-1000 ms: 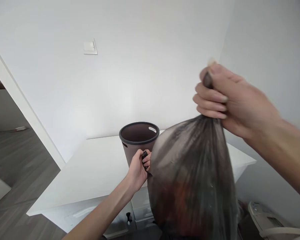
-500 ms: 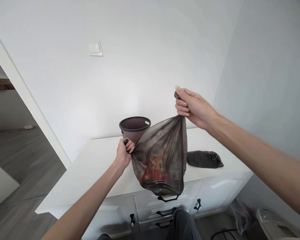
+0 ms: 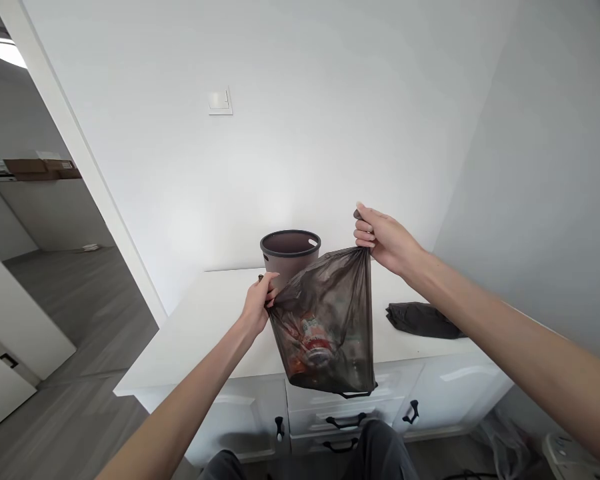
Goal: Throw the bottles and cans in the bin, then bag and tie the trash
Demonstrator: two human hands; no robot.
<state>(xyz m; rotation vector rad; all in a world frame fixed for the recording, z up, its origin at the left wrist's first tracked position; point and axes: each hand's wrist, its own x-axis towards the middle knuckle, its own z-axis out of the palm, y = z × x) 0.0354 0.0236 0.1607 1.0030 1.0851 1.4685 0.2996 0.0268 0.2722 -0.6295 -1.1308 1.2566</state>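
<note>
A dark, see-through garbage bag (image 3: 335,320) hangs between my two hands, over the front edge of the white cabinet top. Orange, red and white packaging shows dimly through its film; I cannot tell exactly what it is. My left hand (image 3: 261,300) is closed around the bag's gathered left corner, just in front of the trash can. Higher up, my right hand (image 3: 380,235) grips the opposite corner, and the plastic is drawn into folds below its fingers. Behind the bag stands a mauve trash can (image 3: 285,263) with a dark rim and handle holes.
A folded dark plastic bag (image 3: 423,320) lies on the white cabinet top (image 3: 190,333), partly behind my right forearm. Black-handled doors and drawers (image 3: 347,421) face my knees. A light switch (image 3: 221,101) is on the wall; a doorway opens at the left.
My right hand has come down a little, and the bag's upper edge hangs flatter between my hands. The view has turned slightly left, showing more of the doorway.
</note>
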